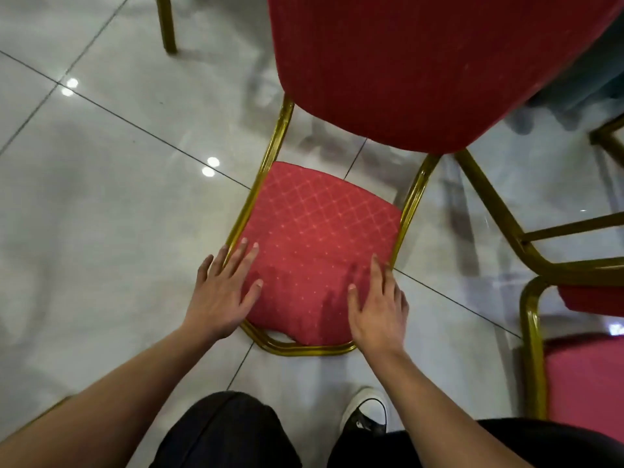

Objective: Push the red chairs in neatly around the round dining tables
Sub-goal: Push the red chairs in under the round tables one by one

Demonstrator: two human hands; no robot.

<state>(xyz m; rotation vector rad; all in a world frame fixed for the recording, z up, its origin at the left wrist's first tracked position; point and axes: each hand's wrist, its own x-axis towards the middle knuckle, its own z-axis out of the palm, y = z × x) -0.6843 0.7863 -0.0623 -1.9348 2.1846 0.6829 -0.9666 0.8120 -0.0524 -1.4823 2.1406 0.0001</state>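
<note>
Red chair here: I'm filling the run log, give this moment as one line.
left hand: flat on red chair back | right hand: flat on it | second chair: to the right | floor: tiled

Open floor (101, 214) on left; second chair (574, 366) blocks right w/ legs close.

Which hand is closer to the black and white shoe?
Right. The right hand rests on the red seat just above the shoe in the picture. The left hand lies on the seat's other side, farther off.
</note>
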